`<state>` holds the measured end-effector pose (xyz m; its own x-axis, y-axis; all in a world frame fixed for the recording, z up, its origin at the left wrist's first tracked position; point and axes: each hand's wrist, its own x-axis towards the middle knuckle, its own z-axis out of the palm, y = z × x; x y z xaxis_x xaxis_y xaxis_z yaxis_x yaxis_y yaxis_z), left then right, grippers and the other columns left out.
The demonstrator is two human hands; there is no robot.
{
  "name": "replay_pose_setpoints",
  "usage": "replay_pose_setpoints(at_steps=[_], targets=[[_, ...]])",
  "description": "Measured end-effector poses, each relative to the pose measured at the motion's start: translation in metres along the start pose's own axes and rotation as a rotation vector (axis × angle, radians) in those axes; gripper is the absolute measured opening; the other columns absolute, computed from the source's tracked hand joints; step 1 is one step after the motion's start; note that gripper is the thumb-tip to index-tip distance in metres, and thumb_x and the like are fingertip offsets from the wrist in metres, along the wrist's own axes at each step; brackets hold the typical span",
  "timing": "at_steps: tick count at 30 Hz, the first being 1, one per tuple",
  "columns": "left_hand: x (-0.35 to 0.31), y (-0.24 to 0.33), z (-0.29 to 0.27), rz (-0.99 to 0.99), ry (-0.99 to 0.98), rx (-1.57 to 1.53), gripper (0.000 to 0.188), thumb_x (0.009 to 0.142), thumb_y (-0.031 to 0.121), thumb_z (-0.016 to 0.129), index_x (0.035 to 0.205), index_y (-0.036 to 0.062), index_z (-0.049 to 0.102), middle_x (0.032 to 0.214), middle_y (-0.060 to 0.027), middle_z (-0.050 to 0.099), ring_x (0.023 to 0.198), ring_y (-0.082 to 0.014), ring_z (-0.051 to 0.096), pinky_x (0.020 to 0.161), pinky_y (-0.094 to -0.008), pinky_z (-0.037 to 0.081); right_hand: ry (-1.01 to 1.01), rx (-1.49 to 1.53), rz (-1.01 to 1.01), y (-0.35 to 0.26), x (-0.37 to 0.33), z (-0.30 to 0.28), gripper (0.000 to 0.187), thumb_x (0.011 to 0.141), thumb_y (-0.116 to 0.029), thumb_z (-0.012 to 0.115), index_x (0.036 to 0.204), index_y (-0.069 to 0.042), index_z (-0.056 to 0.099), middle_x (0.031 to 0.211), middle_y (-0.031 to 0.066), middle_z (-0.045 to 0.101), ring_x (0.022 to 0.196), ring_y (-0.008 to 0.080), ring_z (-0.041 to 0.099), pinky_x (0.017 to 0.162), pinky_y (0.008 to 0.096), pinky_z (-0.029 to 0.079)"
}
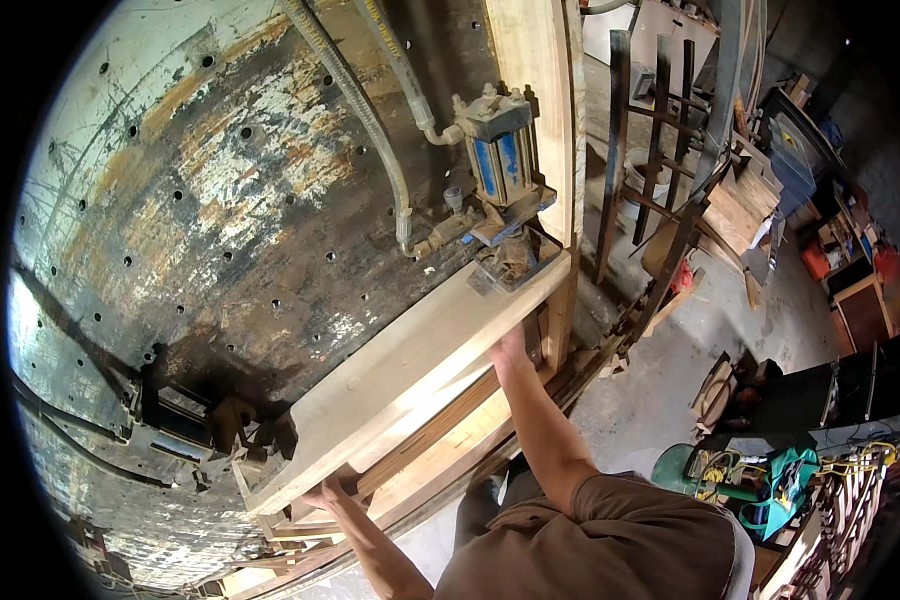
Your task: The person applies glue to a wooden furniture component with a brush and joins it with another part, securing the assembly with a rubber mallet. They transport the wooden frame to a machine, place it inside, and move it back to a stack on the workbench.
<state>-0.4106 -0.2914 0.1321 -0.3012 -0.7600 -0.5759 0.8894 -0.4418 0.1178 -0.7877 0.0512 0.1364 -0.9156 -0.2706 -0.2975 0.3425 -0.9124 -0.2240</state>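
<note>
A long pale wooden board (420, 365) slants across the middle, its broad face up, from the lower left to the cylinder clamp at upper right. My left hand (322, 492) is closed at the near edge of its lower-left end, some fingers tucked beneath. Close to the other end, my right hand (508, 345) grips the board from below, its fingertips hidden by the wood. Below the board run more wooden pieces (450, 435), stacked along the near side. A pneumatic cylinder (500, 150) with blue sides stands over the board's upper-right corner.
Behind the board lies a worn metal table (240, 200) with rows of holes. Two hoses (365, 110) run to the cylinder. A dark metal bracket (175, 415) sits at lower left. An upright wooden beam (535, 60) borders the right. Wood offcuts (740, 210) and a steel rack (660, 130) stand beyond.
</note>
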Motion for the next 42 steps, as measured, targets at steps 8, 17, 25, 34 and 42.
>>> replay_pose_setpoints(at_steps=[8,17,25,34,42], targets=[[0.001,-0.002,0.013,-0.122,0.050,0.106,0.040,0.086,0.035,0.053,0.113,0.0063,0.064,0.119,-0.0128,0.063,0.111,-0.0339,0.057,0.100,-0.0630,0.038,-0.013,0.021,-0.106,-0.002,0.021,-0.008,0.039,0.094,-0.032,0.054,0.128,-0.011,0.051,0.121,0.0064,0.059,0.115,0.0251,0.054,0.101,0.0427,0.043],[0.004,0.021,0.001,-0.056,0.076,0.133,0.041,0.090,0.036,0.049,0.118,0.0076,0.061,0.123,-0.0120,0.062,0.115,-0.0337,0.056,0.100,-0.0570,0.040,0.030,0.156,-0.044,-0.009,-0.027,0.028,0.042,0.095,-0.036,0.049,0.128,-0.010,0.051,0.122,0.0072,0.058,0.115,0.0255,0.054,0.099,0.0434,0.043],[-0.042,-0.005,0.024,-0.162,0.121,0.223,0.045,0.082,0.035,0.056,0.118,0.0079,0.062,0.123,-0.0109,0.062,0.116,-0.0327,0.055,0.100,-0.0544,0.040,0.101,0.315,0.050,-0.039,-0.034,0.019,0.037,0.090,-0.032,0.050,0.117,-0.008,0.060,0.112,0.0072,0.064,0.107,0.0274,0.057,0.094,0.0432,0.045],[-0.038,-0.016,0.020,-0.207,0.208,0.309,0.053,0.081,0.036,0.058,0.124,0.0063,0.056,0.129,-0.0137,0.056,0.118,-0.0331,0.051,0.104,-0.0541,0.036,-0.083,0.001,0.198,-0.092,-0.030,-0.019,0.038,0.093,-0.031,0.050,0.121,-0.005,0.056,0.117,0.0109,0.062,0.105,0.0297,0.058,0.091,0.0470,0.048],[-0.126,0.040,-0.029,-0.187,-0.102,0.406,0.042,0.091,0.031,0.049,0.122,0.0054,0.057,0.124,-0.0161,0.058,0.112,-0.0310,0.055,0.099,-0.0490,0.041,0.226,-0.785,0.265,-0.164,-0.117,-0.021,0.060,0.086,-0.041,0.065,0.134,-0.010,0.048,0.125,0.0104,0.053,0.111,0.0291,0.051,0.087,0.0490,0.046]])
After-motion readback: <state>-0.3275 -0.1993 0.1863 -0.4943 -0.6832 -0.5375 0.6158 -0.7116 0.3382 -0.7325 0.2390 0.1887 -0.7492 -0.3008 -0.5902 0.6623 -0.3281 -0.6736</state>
